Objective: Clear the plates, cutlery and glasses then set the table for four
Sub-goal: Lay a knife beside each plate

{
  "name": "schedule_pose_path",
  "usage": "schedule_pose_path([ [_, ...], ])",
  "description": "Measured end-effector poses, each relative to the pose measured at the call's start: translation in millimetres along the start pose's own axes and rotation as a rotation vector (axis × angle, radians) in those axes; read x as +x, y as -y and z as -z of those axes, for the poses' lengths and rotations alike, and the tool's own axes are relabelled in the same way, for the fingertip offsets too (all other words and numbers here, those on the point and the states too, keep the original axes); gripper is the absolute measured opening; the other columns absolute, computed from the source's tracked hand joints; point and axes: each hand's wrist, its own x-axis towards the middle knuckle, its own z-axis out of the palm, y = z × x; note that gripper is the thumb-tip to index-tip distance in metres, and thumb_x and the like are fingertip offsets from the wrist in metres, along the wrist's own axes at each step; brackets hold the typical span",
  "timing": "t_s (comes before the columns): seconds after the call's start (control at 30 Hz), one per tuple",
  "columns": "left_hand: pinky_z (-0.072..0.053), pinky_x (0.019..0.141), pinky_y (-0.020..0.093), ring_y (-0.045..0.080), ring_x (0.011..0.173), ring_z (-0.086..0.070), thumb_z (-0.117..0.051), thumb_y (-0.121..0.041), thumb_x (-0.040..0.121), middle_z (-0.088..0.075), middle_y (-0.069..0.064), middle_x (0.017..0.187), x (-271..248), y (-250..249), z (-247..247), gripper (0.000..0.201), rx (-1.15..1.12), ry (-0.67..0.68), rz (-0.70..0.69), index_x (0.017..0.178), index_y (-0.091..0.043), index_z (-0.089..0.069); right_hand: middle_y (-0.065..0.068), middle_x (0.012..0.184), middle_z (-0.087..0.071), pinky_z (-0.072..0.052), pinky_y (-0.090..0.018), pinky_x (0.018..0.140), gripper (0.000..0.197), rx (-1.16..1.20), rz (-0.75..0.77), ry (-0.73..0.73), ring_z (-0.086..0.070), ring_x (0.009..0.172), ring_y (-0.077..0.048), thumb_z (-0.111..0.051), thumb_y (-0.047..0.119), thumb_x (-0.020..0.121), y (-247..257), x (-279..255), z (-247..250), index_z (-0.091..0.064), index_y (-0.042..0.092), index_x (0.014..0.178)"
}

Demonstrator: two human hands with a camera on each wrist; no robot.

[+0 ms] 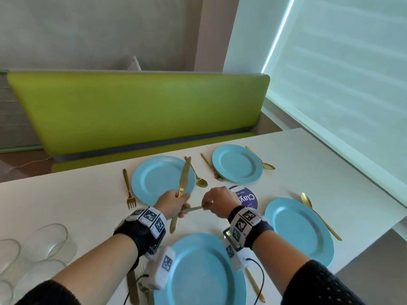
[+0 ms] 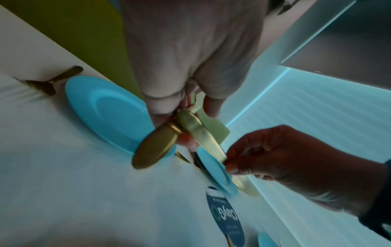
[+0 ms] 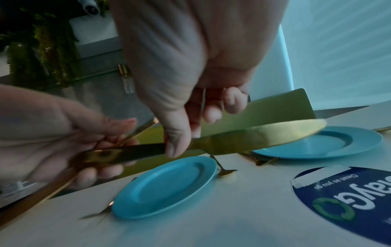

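Observation:
Four blue plates lie on the white table [image 1: 77,199]: far left [image 1: 149,183], far right [image 1: 237,164], near right [image 1: 298,230] and nearest me [image 1: 204,271]. My left hand [image 1: 180,206] grips a bundle of gold knives; one blade [image 1: 184,179] points up over the far left plate and a handle [image 1: 174,224] hangs below. One knife [image 1: 192,208] lies crosswise between both hands. My right hand [image 1: 206,204] pinches it between thumb and fingers [image 3: 171,147], while the left hand [image 3: 101,147] holds its other end [image 3: 101,155].
Gold forks [image 1: 128,188] [image 1: 212,168] and spoons [image 1: 198,175] [image 1: 261,158] [image 1: 319,214] lie beside the plates. Clear glasses [image 1: 44,243] stand at the near left. A purple round sticker [image 1: 245,198] marks the table's middle. A green bench [image 1: 143,111] runs along the far side.

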Motion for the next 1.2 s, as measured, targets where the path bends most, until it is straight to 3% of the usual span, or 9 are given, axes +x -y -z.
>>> schedule_pose_path([
  [0.13, -0.047, 0.059, 0.031, 0.025, 0.063, -0.054, -0.042, -0.025, 0.098, -0.061, 0.008, 0.071, 26.5, -5.6, 21.6, 0.023, -0.023, -0.226, 0.013, 0.084, -0.009, -0.049, -0.001, 0.104, -0.068, -0.052, -0.031, 0.081, 0.017, 0.059, -0.153, -0.048, -0.061, 0.101, -0.022, -0.06, 0.022, 0.086, -22.2, 46.4, 14.1, -0.073, 0.024, 0.096],
  [0.23, -0.046, 0.059, 0.031, 0.025, 0.064, -0.054, -0.042, -0.02, 0.098, -0.061, 0.008, 0.071, 40.8, -6.2, 35.0, 0.018, -0.072, -0.285, 0.044, 0.085, -0.009, -0.048, -0.004, 0.105, -0.068, -0.054, -0.033, 0.084, 0.02, 0.102, -0.31, -0.109, -0.063, 0.098, -0.025, -0.056, 0.021, 0.086, -37.0, 88.1, 15.6, -0.071, 0.018, 0.1],
  [0.3, -0.046, 0.054, 0.027, 0.021, 0.059, -0.053, -0.043, -0.018, 0.098, -0.06, 0.007, 0.071, 48.8, -4.9, 41.1, 0.017, -0.08, -0.309, 0.059, 0.086, -0.009, -0.049, -0.006, 0.105, -0.067, -0.051, -0.029, 0.078, 0.023, 0.091, -0.384, -0.119, -0.062, 0.095, -0.025, -0.051, 0.019, 0.088, -42.8, 113.1, 13.0, -0.067, 0.01, 0.103],
  [0.37, -0.044, 0.046, 0.021, 0.018, 0.055, -0.053, -0.043, -0.017, 0.099, -0.059, 0.007, 0.07, 54.5, -4.3, 45.8, 0.015, -0.088, -0.322, 0.062, 0.09, -0.006, -0.049, -0.008, 0.1, -0.065, -0.043, -0.028, 0.068, 0.023, 0.053, -0.408, -0.092, -0.055, 0.082, -0.024, -0.048, 0.017, 0.089, -45.7, 134.4, 10.0, -0.064, 0.007, 0.102],
  [0.47, -0.042, 0.039, 0.015, 0.018, 0.055, -0.051, -0.042, -0.014, 0.099, -0.058, 0.008, 0.071, 60.7, -3.4, 51.1, 0.017, -0.09, -0.326, 0.064, 0.087, -0.005, -0.048, -0.01, 0.095, -0.065, -0.041, -0.027, 0.066, 0.015, 0.071, -0.461, -0.063, -0.052, 0.077, -0.024, -0.052, 0.017, 0.087, -47.3, 160.8, 3.5, -0.062, 0.007, 0.09],
  [0.6, -0.041, 0.042, 0.017, 0.018, 0.055, -0.049, -0.041, -0.012, 0.099, -0.057, 0.008, 0.07, 66.7, -2.4, 55.0, 0.015, -0.09, -0.321, 0.074, 0.09, -0.002, -0.048, -0.013, 0.099, -0.068, -0.046, -0.028, 0.069, 0.014, 0.198, -0.533, -0.087, -0.065, 0.094, -0.029, -0.054, 0.012, 0.086, -47.5, 184.2, -5.2, -0.064, 0.004, 0.09],
  [0.77, -0.04, 0.052, 0.024, 0.02, 0.059, -0.049, -0.042, -0.011, 0.098, -0.055, 0.009, 0.07, 72.6, -0.9, 53.5, 0.017, -0.147, -0.324, 0.107, 0.085, -0.004, -0.048, -0.015, 0.099, -0.069, -0.047, -0.028, 0.067, 0.014, 0.286, -0.559, -0.098, -0.06, 0.08, -0.03, -0.052, 0.01, 0.086, -48.2, 196.1, -14.1, -0.055, 0.005, 0.073],
  [0.93, -0.043, 0.056, 0.026, 0.02, 0.062, -0.052, -0.043, -0.012, 0.098, -0.057, 0.008, 0.072, 76.4, -0.1, 50.6, 0.022, -0.156, -0.336, 0.124, 0.077, -0.011, -0.048, -0.017, 0.103, -0.068, -0.052, -0.032, 0.077, 0.02, 0.33, -0.579, -0.096, -0.065, 0.095, -0.033, -0.051, 0.01, 0.088, -50.3, 199.0, -19.2, -0.065, 0.0, 0.097],
  [1.2, -0.043, 0.056, 0.025, 0.019, 0.063, -0.053, -0.043, -0.014, 0.099, -0.058, 0.008, 0.073, 76.2, -2.5, 47.1, 0.022, -0.169, -0.327, 0.131, 0.078, -0.011, -0.049, -0.016, 0.102, -0.068, -0.053, -0.034, 0.079, 0.021, 0.332, -0.594, -0.129, -0.066, 0.095, -0.032, -0.05, 0.009, 0.089, -49.1, 199.5, -18.7, -0.066, 0.001, 0.099],
])
